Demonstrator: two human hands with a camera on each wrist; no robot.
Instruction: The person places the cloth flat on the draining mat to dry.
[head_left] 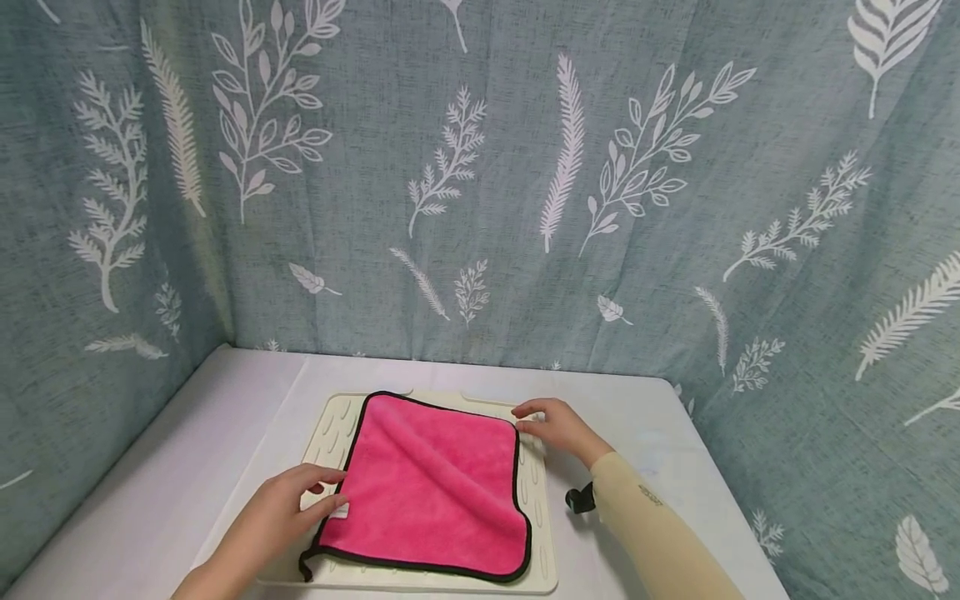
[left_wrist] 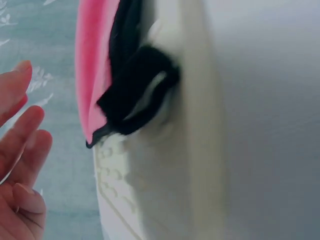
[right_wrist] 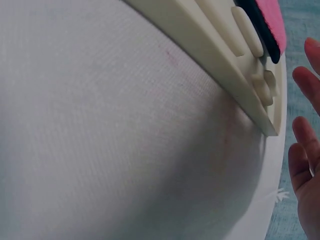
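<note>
A pink cloth (head_left: 435,483) with a black border lies spread on a cream ridged tray (head_left: 543,500) on the white table (head_left: 187,467). My left hand (head_left: 330,490) is at the cloth's left edge, its thumb and fingers spread on either side of the border. The left wrist view shows these fingers (left_wrist: 20,145) relaxed and apart from the cloth (left_wrist: 92,60) and its black corner loop (left_wrist: 135,90). My right hand (head_left: 525,418) hovers by the cloth's far right corner. In the right wrist view its fingers (right_wrist: 302,160) are loose, off the tray (right_wrist: 220,55).
A teal curtain with white leaf prints (head_left: 480,183) closes off the back and both sides of the table. Bare table surface (right_wrist: 100,125) lies left and right of the tray. A black strap (head_left: 581,498) sits on my right forearm.
</note>
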